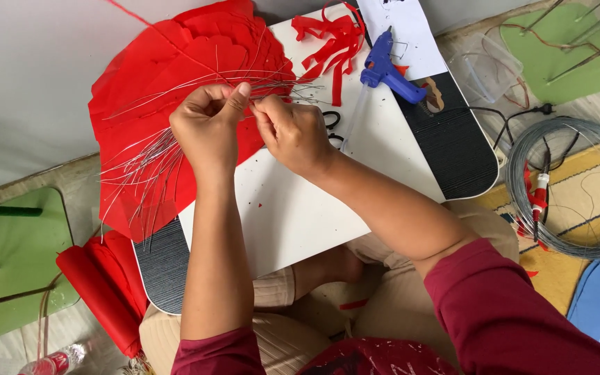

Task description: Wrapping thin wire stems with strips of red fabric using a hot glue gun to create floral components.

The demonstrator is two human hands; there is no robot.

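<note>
My left hand (206, 128) and my right hand (293, 132) meet over a small white table (293, 208). Both pinch a bundle of thin silver wires (147, 163) that fans out to the left and right. The wires lie across a stack of large red paper petals (175, 69) on the table's far left corner. My fingertips touch each other at the wires' middle, thumbs and forefingers closed on them.
A blue glue gun (387, 69) and red paper strips (331, 38) lie at the table's far side beside a white sheet (404, 28). A coil of silver wire (571, 187) with red-handled pliers (537, 198) lies on the floor at right. Red paper rolls (102, 281) and green sheets (8, 264) are at left.
</note>
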